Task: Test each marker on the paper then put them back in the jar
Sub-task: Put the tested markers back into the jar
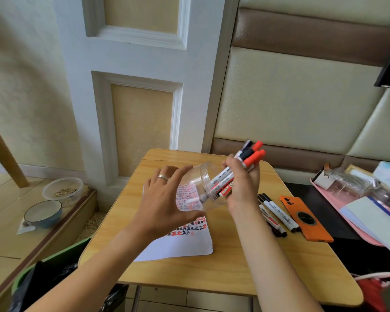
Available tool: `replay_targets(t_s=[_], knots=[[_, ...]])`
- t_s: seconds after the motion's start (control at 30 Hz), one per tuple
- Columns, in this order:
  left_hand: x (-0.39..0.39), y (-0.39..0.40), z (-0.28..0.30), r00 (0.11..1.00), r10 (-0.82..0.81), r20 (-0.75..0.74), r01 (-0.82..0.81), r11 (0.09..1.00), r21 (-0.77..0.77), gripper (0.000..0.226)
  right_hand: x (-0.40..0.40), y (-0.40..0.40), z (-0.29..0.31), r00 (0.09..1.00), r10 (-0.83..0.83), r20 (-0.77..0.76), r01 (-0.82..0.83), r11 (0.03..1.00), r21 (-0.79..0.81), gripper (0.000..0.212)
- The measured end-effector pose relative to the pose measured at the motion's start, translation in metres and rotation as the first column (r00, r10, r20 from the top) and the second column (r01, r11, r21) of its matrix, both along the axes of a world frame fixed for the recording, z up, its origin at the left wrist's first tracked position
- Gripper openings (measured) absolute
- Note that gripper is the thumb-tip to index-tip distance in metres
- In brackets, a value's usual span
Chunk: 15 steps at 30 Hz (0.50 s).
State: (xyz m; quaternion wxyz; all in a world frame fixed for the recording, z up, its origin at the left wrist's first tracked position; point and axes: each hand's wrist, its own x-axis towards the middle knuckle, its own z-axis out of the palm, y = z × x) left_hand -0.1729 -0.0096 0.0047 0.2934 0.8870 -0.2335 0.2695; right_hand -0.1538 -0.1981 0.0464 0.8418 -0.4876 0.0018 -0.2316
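While the right hand (241,183) pinches a marker bundle (239,170), its grip hidden, the left hand (167,199) curls round the jar (196,188).

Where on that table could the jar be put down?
Bare wood lies along the near edge of the yellow wooden table, below the white paper, and at the far-left corner. The right side is crowded: loose markers beside an orange phone.

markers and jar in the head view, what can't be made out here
- Marker bundle: exact count, right hand covers the barrels.
- Jar: its base, hidden behind the left hand.
- Paper: writing too small to read, upper part behind the jar.
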Motion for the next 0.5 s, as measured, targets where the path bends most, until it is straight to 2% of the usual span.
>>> replay_targets(t_s=[0.07,0.17,0.27,0.37,0.5], knots=[[-0.001,0.002,-0.002,1.0,-0.007,0.014,0.007,1.0,-0.027,0.101,-0.001,0.003,-0.003,0.999,0.044,-0.006,-0.044,0.987,-0.153,0.037],[0.0,0.005,-0.004,1.0,0.008,0.024,-0.006,0.998,-0.062,0.099,-0.004,0.006,-0.002,0.998,0.063,0.002,-0.059,0.954,-0.293,0.033],[0.0,0.004,-0.004,1.0,0.02,0.008,-0.018,0.984,-0.178,0.098,-0.007,0.015,-0.003,0.994,0.11,0.01,-0.1,0.936,-0.337,0.035],[0.002,0.004,-0.007,1.0,0.006,-0.024,-0.013,0.953,-0.302,0.098,-0.008,0.028,-0.008,0.988,0.146,-0.056,-0.157,0.905,-0.396,0.042],[0.004,0.01,-0.009,0.999,-0.02,-0.028,0.01,0.953,-0.303,0.098,-0.004,0.028,-0.01,0.972,0.199,-0.123,-0.234,0.834,-0.499,0.044]])
